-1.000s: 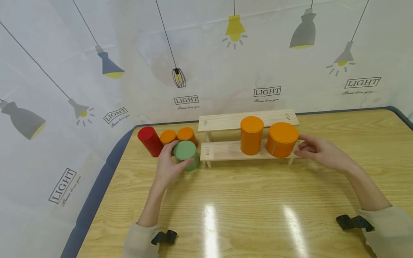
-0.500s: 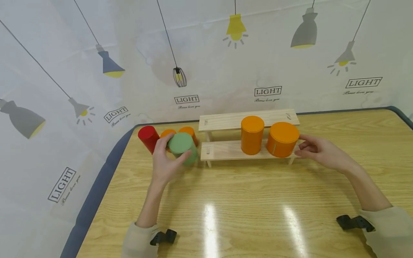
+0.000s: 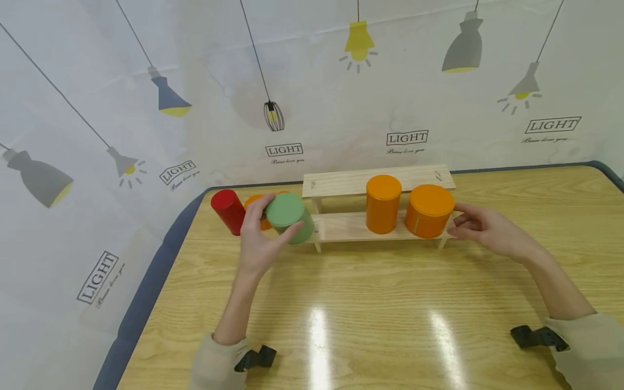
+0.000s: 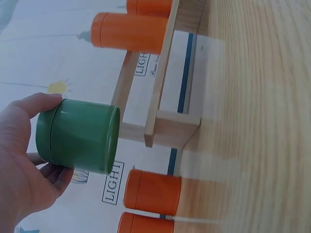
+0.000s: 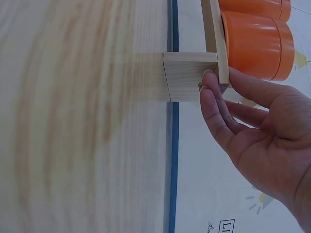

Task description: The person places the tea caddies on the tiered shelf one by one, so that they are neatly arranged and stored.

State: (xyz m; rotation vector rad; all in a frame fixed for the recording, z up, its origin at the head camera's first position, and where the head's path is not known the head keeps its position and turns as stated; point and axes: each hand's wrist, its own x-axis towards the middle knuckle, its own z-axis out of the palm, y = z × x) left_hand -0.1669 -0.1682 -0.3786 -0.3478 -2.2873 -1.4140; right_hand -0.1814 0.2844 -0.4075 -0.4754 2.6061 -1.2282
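My left hand (image 3: 258,246) grips a green canister (image 3: 286,211) between thumb and fingers. The canister is up in the air, slightly tilted, by the left end of a two-step wooden shelf (image 3: 336,227); the left wrist view shows a gap between them. At the shelf's right end, my right hand (image 3: 492,230) holds the end of the lower board, with curled fingertips by its edge in the right wrist view. Close to that hand stands a wide orange canister (image 3: 429,211) on the lower board. A taller orange canister (image 3: 383,204) stands to its left.
Left of the shelf, a red canister (image 3: 228,212) stands on the wooden table (image 3: 380,303). Two small orange canisters (image 4: 153,191) are beside it, partly hidden behind my left hand in the head view. A patterned curtain (image 3: 331,103) hangs behind the table.
My left hand has lifted the green canister off the table and brought it up, then right toward the shelf's left end. The right hand has stayed at the shelf's right end.
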